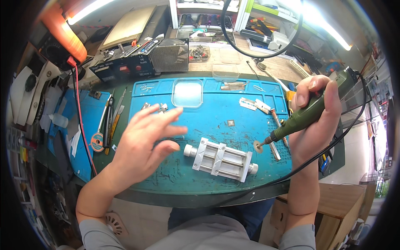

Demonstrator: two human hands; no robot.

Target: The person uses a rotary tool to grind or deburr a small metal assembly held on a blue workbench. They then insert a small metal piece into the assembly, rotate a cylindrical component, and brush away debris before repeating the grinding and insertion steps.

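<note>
My right hand (318,104) is wrapped round a green corded rotary tool (306,114). A thin cutting disc (258,146) sits at its tip, above the right part of the blue work mat (166,175). Over the mat's left half hovers my left hand (143,141), fingers spread and slightly blurred, holding nothing. A silver screw clamp (223,160) with knobs at both ends lies between the hands, touched by neither. Behind it is a small square chip (231,123). Little metal parts (162,108) lie just beyond my left fingers, beside a clear plastic box (187,93).
The tool's black cable (308,164) crosses my right forearm and the mat's front edge. Blades (248,103) and a metal bar (275,151) lie at right. Left are tweezers (117,116) and an orange-labelled spool (97,141). A dark boxy device (123,66) stands behind.
</note>
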